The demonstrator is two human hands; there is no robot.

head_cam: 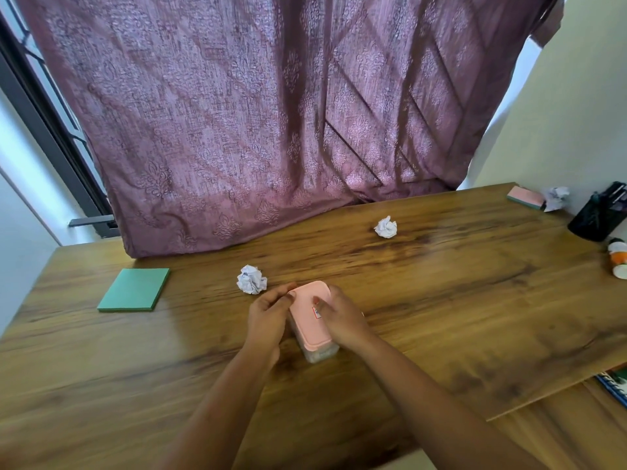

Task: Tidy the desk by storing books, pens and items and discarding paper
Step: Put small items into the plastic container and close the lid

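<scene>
A clear box with a pink lid (pixel 310 312) stands on the wooden desk (pixel 441 300) in front of me. My left hand (pixel 268 317) holds its left side with curled fingers. My right hand (pixel 341 320) holds its right side, fingertips on the lid. A crumpled paper ball (pixel 251 279) lies just left of the box; a second paper ball (pixel 385 227) lies farther back, and a third paper ball (pixel 556 197) sits at the far right. A green pad (pixel 135 290) lies at the left. A pink-topped pad (pixel 526 197) lies at the back right.
A black mesh pen holder (pixel 599 215) with pens stands at the right edge, with a white and orange bottle (pixel 618 257) lying beside it. A purple curtain (pixel 271 113) hangs over the desk's back edge. A spiral book (pixel 614 385) shows below the desk's right side.
</scene>
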